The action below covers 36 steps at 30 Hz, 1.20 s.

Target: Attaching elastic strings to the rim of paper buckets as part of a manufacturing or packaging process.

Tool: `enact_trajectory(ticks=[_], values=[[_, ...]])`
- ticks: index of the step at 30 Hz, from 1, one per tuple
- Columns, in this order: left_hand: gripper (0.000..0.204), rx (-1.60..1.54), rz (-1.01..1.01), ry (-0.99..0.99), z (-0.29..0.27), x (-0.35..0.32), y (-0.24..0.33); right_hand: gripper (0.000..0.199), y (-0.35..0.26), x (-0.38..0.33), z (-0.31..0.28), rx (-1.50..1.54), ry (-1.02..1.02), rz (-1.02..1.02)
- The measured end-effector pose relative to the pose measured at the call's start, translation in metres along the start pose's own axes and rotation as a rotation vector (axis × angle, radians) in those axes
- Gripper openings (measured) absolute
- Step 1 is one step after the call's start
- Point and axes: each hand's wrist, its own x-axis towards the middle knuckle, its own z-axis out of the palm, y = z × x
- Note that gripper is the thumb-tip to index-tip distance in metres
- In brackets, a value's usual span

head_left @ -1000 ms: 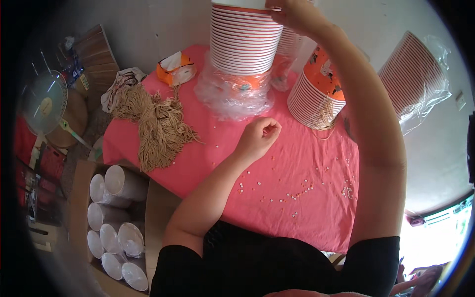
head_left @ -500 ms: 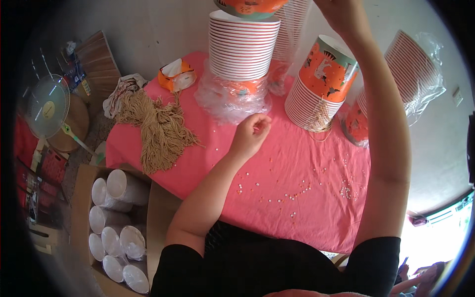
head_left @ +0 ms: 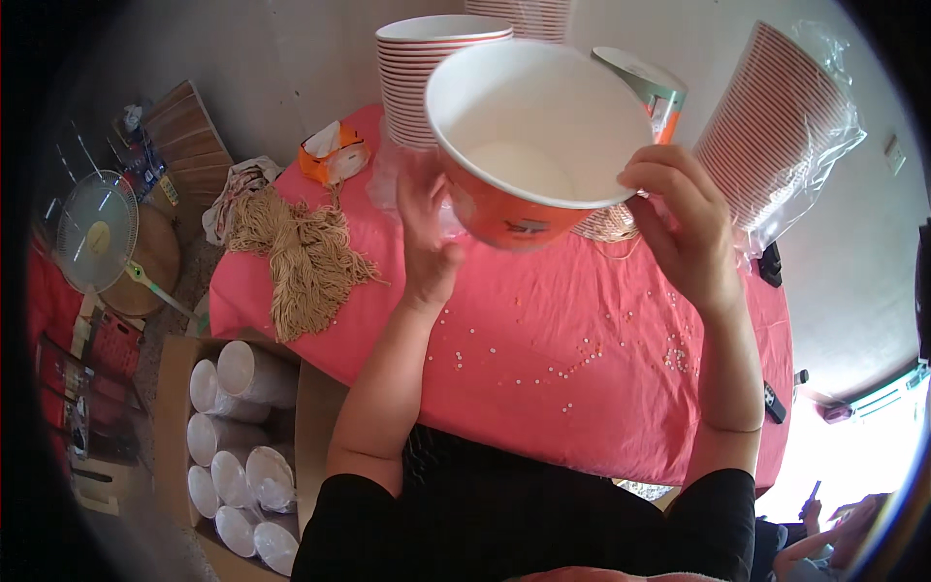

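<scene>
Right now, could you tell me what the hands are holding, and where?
An orange paper bucket: left hand on its side wall, right hand at its rim.

Large orange paper bucket with white, empty interior, tilted mouth-up toward the camera, raised above the pink-clothed table.

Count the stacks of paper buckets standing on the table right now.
3: one stack behind the held bucket, a bagged stack far right, another at the top edge; more may be hidden.
</scene>
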Motion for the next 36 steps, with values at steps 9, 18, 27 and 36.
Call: enact_trajectory(ticks=[9, 18, 27, 36], values=[[0.12, 0.099, -0.278, -0.19, 0.009, -0.007, 0.008, 0.017, 0.016, -0.021, 0.01, 0.282, -0.2, 0.476], [0.113, 0.437, -0.104, -0.22, 0.0, -0.013, -0.014, 0.017, 0.023, -0.019, 0.028, 0.275, -0.166, 0.398], [0.109, 0.515, -0.094, -0.212, 0.001, -0.013, -0.011, 0.017, 0.033, -0.029, 0.03, 0.589, -0.31, 0.619], [0.105, 0.05, -0.477, -0.263, 0.0, -0.006, 0.0, 0.016, 0.05, -0.039, 0.011, 0.598, -0.332, 0.629]])
